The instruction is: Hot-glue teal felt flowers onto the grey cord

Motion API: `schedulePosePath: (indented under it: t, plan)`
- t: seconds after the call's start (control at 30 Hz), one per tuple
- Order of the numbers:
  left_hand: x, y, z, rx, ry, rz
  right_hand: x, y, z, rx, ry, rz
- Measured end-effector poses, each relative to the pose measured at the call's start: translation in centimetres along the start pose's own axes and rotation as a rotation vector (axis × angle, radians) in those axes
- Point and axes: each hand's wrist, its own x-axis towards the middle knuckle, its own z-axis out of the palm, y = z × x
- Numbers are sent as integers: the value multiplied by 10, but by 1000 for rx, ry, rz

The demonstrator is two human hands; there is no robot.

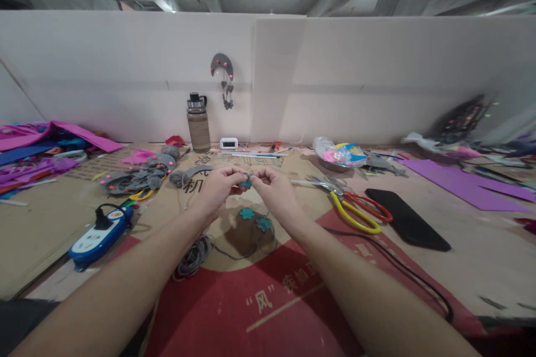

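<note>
Both hands meet above the middle of the table. My left hand (pixel 224 187) pinches one side of a small teal felt flower (pixel 246 183), and my right hand (pixel 270 185) is closed on its other side. Two more teal flower cutouts, a left one (pixel 247 213) and a right one (pixel 263 224), lie just below on the cardboard. Thin grey cord (pixel 234 256) runs by them toward a loose coil of grey cord (pixel 194 256) at the left. The fingers partly cover the flower being held.
Scissors with red and yellow handles (pixel 355 212) and a black phone (pixel 404 217) lie at the right. A blue power strip (pixel 100 234) sits at the left. Behind stand a water bottle (pixel 198 128), a small clock (pixel 228 143) and a bowl (pixel 337 164).
</note>
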Motion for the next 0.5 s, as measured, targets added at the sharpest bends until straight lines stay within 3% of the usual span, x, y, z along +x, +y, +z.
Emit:
schedulePosePath:
  t: [0.17,0.5]
  plan:
    - [2,0,0,-78,-126,-36,4,1,-5,74,25,83]
    - [1,3,-2,-137,-95,-93,5,1,-5,132,24,140]
